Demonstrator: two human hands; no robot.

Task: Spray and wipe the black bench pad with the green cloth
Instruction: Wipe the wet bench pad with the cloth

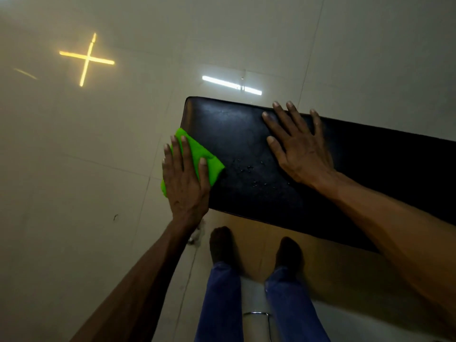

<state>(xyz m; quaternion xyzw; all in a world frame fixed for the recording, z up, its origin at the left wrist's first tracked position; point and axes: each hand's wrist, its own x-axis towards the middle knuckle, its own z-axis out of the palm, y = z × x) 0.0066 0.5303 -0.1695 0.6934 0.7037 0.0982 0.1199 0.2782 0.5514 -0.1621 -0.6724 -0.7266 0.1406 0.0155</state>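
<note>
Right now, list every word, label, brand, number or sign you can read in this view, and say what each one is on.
None: no readable text shows anywhere.
Black bench pad: plain, only droplets, no label or brand.
Green cloth under the left hand: no tag or print visible.
Right hand: flat on the pad, covering no visible text.
Floor: only light reflections, a yellow cross and a white bar, not signs.

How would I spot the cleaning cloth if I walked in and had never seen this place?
Find the long black bench pad standing over the pale tiled floor. At its left end the left hand lies flat on the green cloth, pressing it against the pad's edge. It is the only bright green thing in view; the right hand rests bare on the pad.
</note>
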